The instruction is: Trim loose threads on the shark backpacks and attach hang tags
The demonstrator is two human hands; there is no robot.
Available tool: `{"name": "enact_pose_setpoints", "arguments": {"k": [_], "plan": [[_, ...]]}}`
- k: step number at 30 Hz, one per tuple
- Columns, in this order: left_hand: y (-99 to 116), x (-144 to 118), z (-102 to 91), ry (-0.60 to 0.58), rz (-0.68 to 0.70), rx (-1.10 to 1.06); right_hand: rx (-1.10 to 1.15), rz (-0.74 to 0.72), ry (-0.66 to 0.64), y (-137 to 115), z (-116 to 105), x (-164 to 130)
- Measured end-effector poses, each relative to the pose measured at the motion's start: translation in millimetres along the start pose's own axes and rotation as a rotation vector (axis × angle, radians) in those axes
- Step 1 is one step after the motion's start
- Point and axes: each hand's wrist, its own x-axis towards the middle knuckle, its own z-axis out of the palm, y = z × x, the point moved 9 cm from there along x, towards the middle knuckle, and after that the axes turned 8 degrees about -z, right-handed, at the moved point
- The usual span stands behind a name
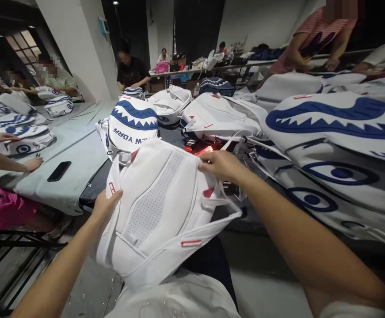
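Observation:
A white backpack (pixel 179 194) is held before me at the table's edge, its padded back panel with a dotted mesh strip facing up. My left hand (pixel 108 203) grips its left side near a shoulder strap with a small red label. At the upper right edge of the bag, my right hand (pixel 220 165) pinches the fabric, fingers closed. The other shoulder strap (pixel 192 243) lies loosely across the lower right of the panel. The bag's front is hidden underneath.
Just beyond stands a white backpack with a blue toothed print (pixel 134 119). Stacked backpacks (pixel 331 128) crowd the right. A black phone (pixel 59 171) lies on the pale table cover (pixel 76 141) at left, near another person's hand (pixel 33 163). Several people work around the tables.

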Motion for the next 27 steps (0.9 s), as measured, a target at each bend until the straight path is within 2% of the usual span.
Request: {"name": "enact_pose_setpoints", "arguments": {"k": [2,4,7,9,10,11,12,13,14,15,16,18,19,20,21,23,25,27], "plan": [[-15,-22,20.7,0.038,-0.023,-0.081,-0.017,0.023,0.151,7,-24,4],[-37,-40,45.2,0.051,-0.086,-0.118,-0.014,-0.006,0.313,4,-38,-1],[-67,-57,68.7,0.021,-0.164,-0.066,0.059,-0.120,0.532,-19,-36,-30],[-71,-64,64.8,0.033,-0.162,0.005,0.175,-0.192,0.632,-39,-23,-58],[-62,-68,55.9,0.090,-0.099,0.064,0.279,-0.211,0.648,-47,-12,-70],[-45,-74,45.4,0.175,0.019,0.128,0.419,-0.209,0.648,-53,1,-80],[-20,-84,38.0,0.260,0.192,0.182,0.587,-0.186,0.645,-57,14,-88],[8,-98,38.7,0.297,0.392,0.218,0.765,-0.146,0.652,-59,27,-94],[34,-113,48.9,0.256,0.584,0.236,0.934,-0.095,0.677,-60,39,-100],[54,-127,67.8,0.129,0.726,0.238,1.078,-0.047,0.714,-61,48,-104],[68,-139,93.0,-0.072,0.795,0.229,1.191,-0.010,0.758,-63,56,-108],[77,-159,146.6,-0.508,0.775,0.226,1.339,0.018,0.815,-66,65,-113],[77,-167,166.6,-0.659,0.734,0.227,1.393,0.025,0.822,-67,69,-114],[77,-172,179.5,-0.744,0.704,0.221,1.441,0.030,0.808,-65,74,-114],[77,-173,186.5,-0.777,0.692,0.214,1.476,0.021,0.759,-64,79,-113],[84,-170,189.1,-0.765,0.743,0.246,1.475,-0.033,0.581,-60,90,-110],[100,-162,187.4,-0.708,0.885,0.339,1.324,-0.060,0.438,-48,103,-111],[130,-150,190.5,-0.589,1.085,0.439,1.114,0.005,0.448,-22,112,-117]]}}
